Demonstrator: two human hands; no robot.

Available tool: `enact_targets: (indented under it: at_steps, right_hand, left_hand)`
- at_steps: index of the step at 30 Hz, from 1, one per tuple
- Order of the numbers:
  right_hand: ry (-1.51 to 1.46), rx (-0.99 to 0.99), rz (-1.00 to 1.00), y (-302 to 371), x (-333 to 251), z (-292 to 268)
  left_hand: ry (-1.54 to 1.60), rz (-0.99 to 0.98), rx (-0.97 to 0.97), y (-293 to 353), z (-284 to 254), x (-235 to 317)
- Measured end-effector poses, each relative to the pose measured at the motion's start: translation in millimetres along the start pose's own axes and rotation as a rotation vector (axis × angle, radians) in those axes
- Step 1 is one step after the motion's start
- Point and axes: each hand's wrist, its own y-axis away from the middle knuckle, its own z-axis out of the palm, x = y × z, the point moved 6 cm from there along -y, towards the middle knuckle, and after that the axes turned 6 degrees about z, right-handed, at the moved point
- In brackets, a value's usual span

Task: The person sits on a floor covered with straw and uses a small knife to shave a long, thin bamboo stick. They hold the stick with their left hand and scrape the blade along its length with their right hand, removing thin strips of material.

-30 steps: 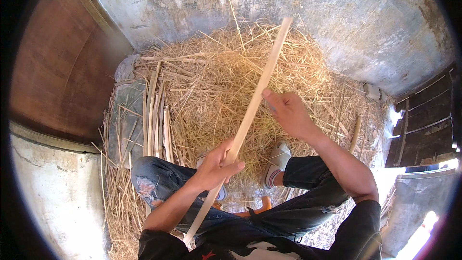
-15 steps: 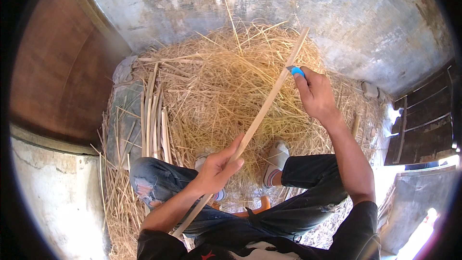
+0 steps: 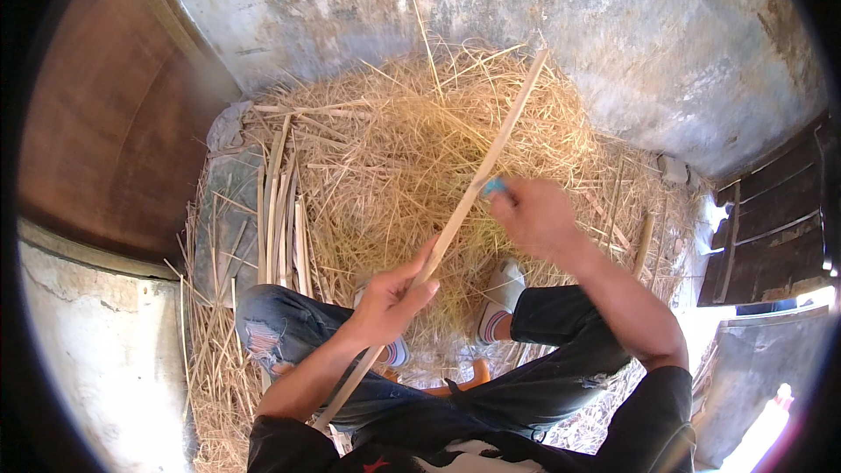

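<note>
A long, pale bamboo strip (image 3: pixel 497 147) runs slantwise from beside my left thigh up to the far right. My left hand (image 3: pixel 389 305) is closed round its lower half, thumb lying on top. In my right hand (image 3: pixel 536 217), slightly smeared by motion, is a small knife with a blue handle (image 3: pixel 495 186). The knife's front end is at the strip's right edge, around mid-length; its blade is too blurred to make out. Below the strip lies a heap of fine straw-coloured shavings (image 3: pixel 412 158).
Several split bamboo strips (image 3: pixel 282 210) lean on a grey stone slab (image 3: pixel 229 228) at the left. A weathered wall (image 3: pixel 368 9) closes off the far side, with a brown panel (image 3: pixel 114 114) at left and dark wooden slats (image 3: pixel 771 219) at right. My feet rest among the shavings.
My right hand has drawn the knife down along the strip toward my left hand. The strip's far end has shifted slightly left; my left hand keeps its grip.
</note>
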Motion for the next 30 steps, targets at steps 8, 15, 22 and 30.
enact_targets:
  at_steps: [8, 15, 22, 30]
  right_hand:
    - [-0.047, 0.037, -0.066, -15.5, -9.2, -9.3]
    - [-0.069, -0.168, -0.159, 23.2, -31.2, 41.5]
    - [-0.06, -0.158, -0.194, 21.0, -31.5, 47.3]
    - [-0.333, -0.534, 0.023, 14.7, -16.4, 64.2]
  left_hand:
    - [0.038, 0.015, 0.039, -1.5, -7.5, -6.3]
    - [0.058, -0.005, 0.062, -3.5, -11.5, -9.2]
    - [0.083, -0.026, 0.051, -7.9, -11.9, -8.6]
    - [0.078, -0.016, 0.026, -6.9, -10.9, -9.9]
